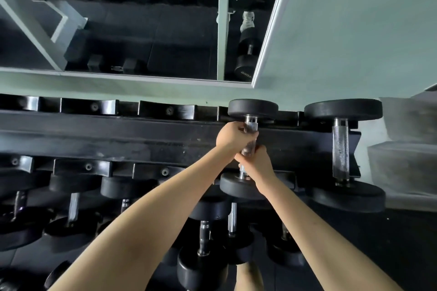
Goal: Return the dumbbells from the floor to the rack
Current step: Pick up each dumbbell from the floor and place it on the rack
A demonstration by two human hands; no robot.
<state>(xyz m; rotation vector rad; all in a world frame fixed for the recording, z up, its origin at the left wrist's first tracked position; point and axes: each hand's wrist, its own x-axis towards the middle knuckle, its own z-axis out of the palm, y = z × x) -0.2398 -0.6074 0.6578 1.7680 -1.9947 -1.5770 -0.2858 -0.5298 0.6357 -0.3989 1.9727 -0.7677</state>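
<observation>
A black dumbbell (252, 108) with a knurled steel handle lies across the top tier of the black rack (118, 134), its far head at the back rail and its near head at the front rail. My left hand (230, 136) grips the upper part of the handle. My right hand (256, 162) grips the lower part, just above the near head. Both arms reach forward from the bottom of the view. A larger dumbbell (343, 149) sits on the same tier just to the right.
Empty cradles (94, 107) run along the top tier to the left. Several dumbbells (73, 210) fill the lower tier, and more (203, 238) lie below near my leg. A mirror (142, 19) behind the rack reflects other weights. A pale wall panel (354, 26) stands at the right.
</observation>
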